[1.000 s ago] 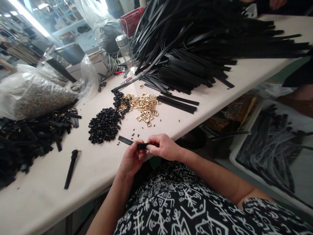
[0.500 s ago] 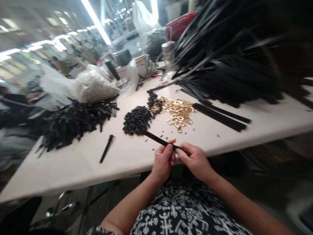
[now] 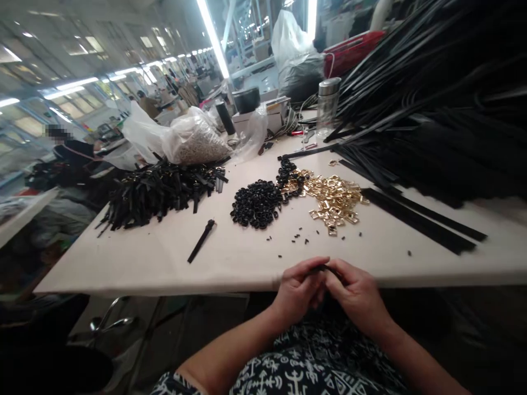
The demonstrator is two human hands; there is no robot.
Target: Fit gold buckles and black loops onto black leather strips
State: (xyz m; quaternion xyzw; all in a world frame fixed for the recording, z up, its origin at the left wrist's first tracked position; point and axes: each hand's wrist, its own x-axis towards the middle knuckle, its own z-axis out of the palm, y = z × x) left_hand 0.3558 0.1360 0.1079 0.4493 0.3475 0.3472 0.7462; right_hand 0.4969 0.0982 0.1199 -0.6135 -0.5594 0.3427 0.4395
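Observation:
Both hands meet just off the table's near edge, fingertips together. My left hand [image 3: 298, 288] is closed on a black strap [image 3: 323, 267], and my right hand [image 3: 356, 288] pinches it from the other side. Only a short bit of the strap shows between the fingers. Beyond the hands lie a heap of small black loops [image 3: 256, 204] and, to its right, a pile of gold metal rings [image 3: 335, 198]. A short black strap piece [image 3: 201, 240] lies alone to the left.
A bundle of short black straps [image 3: 152, 195] lies at the left by a clear bag [image 3: 195, 137]. Long black strips [image 3: 420, 219] lie at the right under a large strap heap. A glass jar [image 3: 328, 107] stands behind. A person [image 3: 68, 145] is at far left.
The view has shifted, so the table things appear further right. The strap that stretched out leftward from my hands is now mostly hidden between my fingers.

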